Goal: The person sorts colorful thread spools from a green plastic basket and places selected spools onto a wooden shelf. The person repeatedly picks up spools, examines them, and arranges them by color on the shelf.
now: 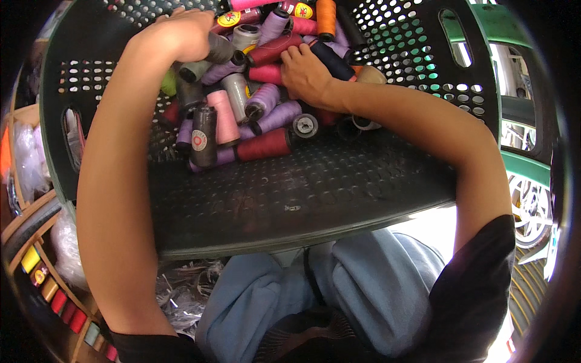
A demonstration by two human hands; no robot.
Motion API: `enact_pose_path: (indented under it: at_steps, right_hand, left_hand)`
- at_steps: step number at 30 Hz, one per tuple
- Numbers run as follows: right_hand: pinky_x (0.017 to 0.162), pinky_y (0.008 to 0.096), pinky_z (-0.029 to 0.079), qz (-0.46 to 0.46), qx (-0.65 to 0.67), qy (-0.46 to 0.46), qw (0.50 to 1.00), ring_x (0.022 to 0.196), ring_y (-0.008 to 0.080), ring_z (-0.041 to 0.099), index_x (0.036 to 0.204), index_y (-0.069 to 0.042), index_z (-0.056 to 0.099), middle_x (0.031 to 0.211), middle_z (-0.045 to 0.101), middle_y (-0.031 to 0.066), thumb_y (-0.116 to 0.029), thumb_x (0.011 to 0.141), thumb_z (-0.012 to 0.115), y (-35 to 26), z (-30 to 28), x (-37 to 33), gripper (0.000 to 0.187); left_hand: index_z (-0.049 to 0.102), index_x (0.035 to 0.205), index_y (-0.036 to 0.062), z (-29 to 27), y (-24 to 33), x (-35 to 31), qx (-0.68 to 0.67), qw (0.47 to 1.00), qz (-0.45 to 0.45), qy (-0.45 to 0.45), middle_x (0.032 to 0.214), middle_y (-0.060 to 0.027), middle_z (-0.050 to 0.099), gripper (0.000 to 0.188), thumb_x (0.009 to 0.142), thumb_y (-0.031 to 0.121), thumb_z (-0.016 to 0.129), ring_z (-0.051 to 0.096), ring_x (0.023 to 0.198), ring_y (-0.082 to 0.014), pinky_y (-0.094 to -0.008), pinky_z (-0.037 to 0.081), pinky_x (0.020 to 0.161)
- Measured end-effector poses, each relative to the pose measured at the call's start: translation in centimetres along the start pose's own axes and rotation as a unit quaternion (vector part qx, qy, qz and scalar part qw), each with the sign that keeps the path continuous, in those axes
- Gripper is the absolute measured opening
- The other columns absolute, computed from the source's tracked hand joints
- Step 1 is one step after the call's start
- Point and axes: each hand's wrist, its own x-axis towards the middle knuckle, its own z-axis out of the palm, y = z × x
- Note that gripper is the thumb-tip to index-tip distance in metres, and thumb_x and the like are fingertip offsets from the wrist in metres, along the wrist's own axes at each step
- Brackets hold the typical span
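Note:
Many thread spools lie heaped in a black perforated plastic basket (pixel 290 209), tipped open toward me. My left hand (pixel 184 37) bends over the heap's far left side, beside a dark grey spool (pixel 221 48); its fingers are partly hidden and blurred. My right hand (pixel 307 74) reaches into the middle with curled fingers, closed over the end of a crimson spool (pixel 265 74). A dark red spool (pixel 275 49) lies just beyond its fingertips, and a navy spool (pixel 331 60) lies to its right. Nearer are a pink spool (pixel 223 118), a black spool (pixel 204 136) and a maroon spool (pixel 264 145).
An orange spool (pixel 326 19) lies at the back of the heap. The basket's near rim rests above my legs (pixel 266 296). At left stands a wooden rack (pixel 57 284) with coloured spools, beside clear plastic bags (pixel 69 248). A white wheel (pixel 529 209) shows at right.

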Motion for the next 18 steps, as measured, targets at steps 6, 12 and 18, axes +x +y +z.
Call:
enact_pose_path:
  at_steps: [6, 12, 18]
  right_hand:
    - [0.082, 0.0485, 0.056, 0.033, 0.247, -0.244, 0.937, 0.098, 0.0362, 0.072, 0.098, -0.004, 0.079, 0.101, 0.075, 0.0194, -0.07, 0.078, 0.073, 3.6, -8.5, 5.4, 0.069]
    - [0.068, 0.0339, 0.053, 0.093, 0.619, -0.335, 0.704, 0.078, 0.015, 0.068, 0.103, -0.01, 0.075, 0.093, 0.074, 0.0034, -0.035, 0.089, 0.067, 11.5, -12.1, 7.9, 0.031]
    - [0.079, 0.0287, 0.051, 0.105, 0.746, -0.284, 0.593, 0.09, 0.0151, 0.066, 0.112, -0.007, 0.073, 0.102, 0.074, 0.0049, -0.045, 0.091, 0.06, 11.4, -9.1, 7.6, 0.046]
  left_hand:
    - [0.057, 0.14, 0.0044, -0.5, 1.6, -2.3, -0.057, 0.984, 0.121, 0.119, 0.137, -0.0211, 0.063, 0.066, 0.08, 0.021, 0.076, 0.059, 0.129, -0.0358, -0.0436, 0.05, 0.105]
    - [0.061, 0.13, -0.0026, -2.9, 2.9, -3.1, -0.139, 0.985, 0.107, 0.003, 0.127, -0.0216, 0.068, 0.064, 0.078, 0.03, 0.079, 0.067, 0.115, -0.0336, -0.0405, 0.055, 0.094]
    - [0.074, 0.104, 0.0008, -4.2, 1.8, -2.4, -0.167, 0.979, 0.11, 0.03, 0.102, -0.0211, 0.075, 0.043, 0.082, 0.036, 0.078, 0.073, 0.097, -0.0312, -0.0403, 0.057, 0.082]
